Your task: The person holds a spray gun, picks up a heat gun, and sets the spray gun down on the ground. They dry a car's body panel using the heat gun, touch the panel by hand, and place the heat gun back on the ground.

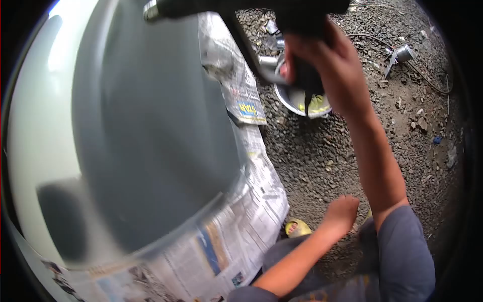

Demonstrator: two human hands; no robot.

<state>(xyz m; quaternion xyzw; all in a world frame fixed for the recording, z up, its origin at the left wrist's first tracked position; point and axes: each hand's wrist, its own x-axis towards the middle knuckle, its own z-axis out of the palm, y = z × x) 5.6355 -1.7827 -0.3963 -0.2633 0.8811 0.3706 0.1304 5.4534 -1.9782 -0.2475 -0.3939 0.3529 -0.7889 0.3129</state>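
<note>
My right hand [329,63] is wrapped around the grip of a black heat gun [282,10], held high and close to the camera. Its metal nozzle [151,10] points left over a car body panel [161,116] with a dull grey primed area. Part of the gun is cut off at the top edge. A dark cord [308,103] hangs from the handle's lower end. My left hand [343,214] is closed in a loose fist above my lap, with nothing visible in it. Newspaper sheets [241,216] mask the panel's right and lower borders.
A metal basin [289,104] with something yellowish inside sits on the gravel [322,156], partly behind the heat gun. A spray gun with a silver cup [404,53] lies farther right, near a thin hose [427,75]. A yellow-topped can [297,227] stands by my leg.
</note>
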